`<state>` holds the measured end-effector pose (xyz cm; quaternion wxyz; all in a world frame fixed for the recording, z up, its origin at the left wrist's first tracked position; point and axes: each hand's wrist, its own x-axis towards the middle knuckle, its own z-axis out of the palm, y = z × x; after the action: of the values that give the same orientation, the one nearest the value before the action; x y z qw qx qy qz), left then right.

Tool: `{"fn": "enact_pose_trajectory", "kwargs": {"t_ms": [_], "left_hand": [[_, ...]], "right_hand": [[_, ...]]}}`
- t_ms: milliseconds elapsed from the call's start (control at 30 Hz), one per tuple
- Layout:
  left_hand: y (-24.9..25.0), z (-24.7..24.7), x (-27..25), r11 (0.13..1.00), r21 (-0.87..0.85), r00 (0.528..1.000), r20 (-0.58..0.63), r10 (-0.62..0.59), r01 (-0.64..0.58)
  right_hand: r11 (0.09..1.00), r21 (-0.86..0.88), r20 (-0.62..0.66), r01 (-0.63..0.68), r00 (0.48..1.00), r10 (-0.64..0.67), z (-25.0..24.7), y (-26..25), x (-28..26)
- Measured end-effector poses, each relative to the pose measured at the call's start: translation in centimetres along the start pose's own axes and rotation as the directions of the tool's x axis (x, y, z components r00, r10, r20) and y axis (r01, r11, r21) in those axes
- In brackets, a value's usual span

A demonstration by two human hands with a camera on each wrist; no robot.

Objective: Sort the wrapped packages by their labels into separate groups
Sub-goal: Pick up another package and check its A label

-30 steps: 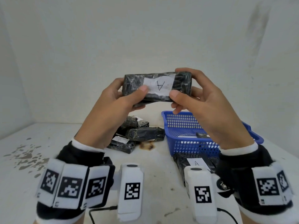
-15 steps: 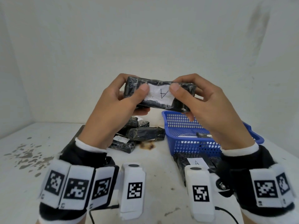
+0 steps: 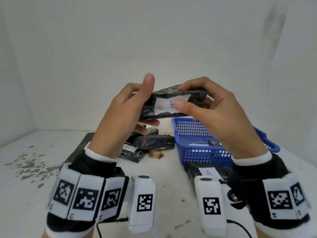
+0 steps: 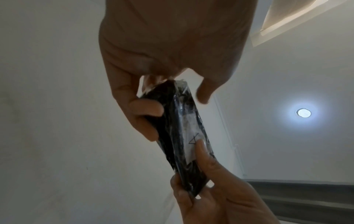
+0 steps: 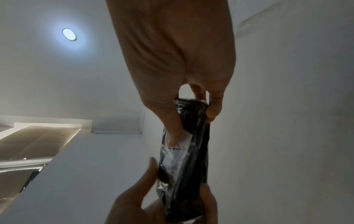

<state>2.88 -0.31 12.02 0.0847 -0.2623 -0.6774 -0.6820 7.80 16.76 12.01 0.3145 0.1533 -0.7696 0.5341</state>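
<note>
A black wrapped package (image 3: 164, 107) with a white label marked A hangs in the air between both hands. My right hand (image 3: 179, 96) pinches its right half, thumb on the label and fingers over the top edge. My left hand (image 3: 147, 102) cups the left end with curled fingers underneath, its thumb lifted clear. The left wrist view shows the package (image 4: 184, 136) edge-on, and so does the right wrist view (image 5: 184, 159). Another A package (image 3: 207, 172) lies on the table before the blue basket (image 3: 197, 152). A pile of packages (image 3: 154, 143) lies centre, one labelled B (image 3: 130, 148).
The basket stands right of centre with a small dark item (image 3: 215, 143) inside. A dark board (image 3: 82, 146) lies under the pile's left side. The white table (image 3: 34, 186) is stained at the left. Walls close the back and both sides.
The package has come down a little and turned, so its A now lies sideways. My left thumb has lifted off the label; the right thumb has slid onto it.
</note>
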Motion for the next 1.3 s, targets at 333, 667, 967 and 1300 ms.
{"fn": "enact_pose_trajectory", "kwargs": {"t_ms": [333,667,967,1300], "left_hand": [[-0.1,-0.8,0.6,0.972,-0.234,0.999,0.047,0.015,-0.004],[-0.2,-1.2,0.6,0.982,-0.185,0.997,0.076,-0.020,0.033],[-0.7,-0.5,0.7,0.999,-0.054,1.000,0.027,-0.005,0.007],[-0.3,-0.4,0.4,0.996,-0.072,0.999,0.027,-0.047,0.049]], "right_hand": [[0.998,0.052,0.017,-0.025,1.000,0.024,-0.8,0.9,0.6],[0.998,-0.042,0.041,-0.037,0.998,0.039,-1.0,-0.1,0.0],[0.998,-0.055,0.022,-0.014,1.000,0.015,-0.3,0.5,0.1],[0.996,-0.084,0.034,0.035,0.999,-0.032,-1.2,0.1,0.1]]}}
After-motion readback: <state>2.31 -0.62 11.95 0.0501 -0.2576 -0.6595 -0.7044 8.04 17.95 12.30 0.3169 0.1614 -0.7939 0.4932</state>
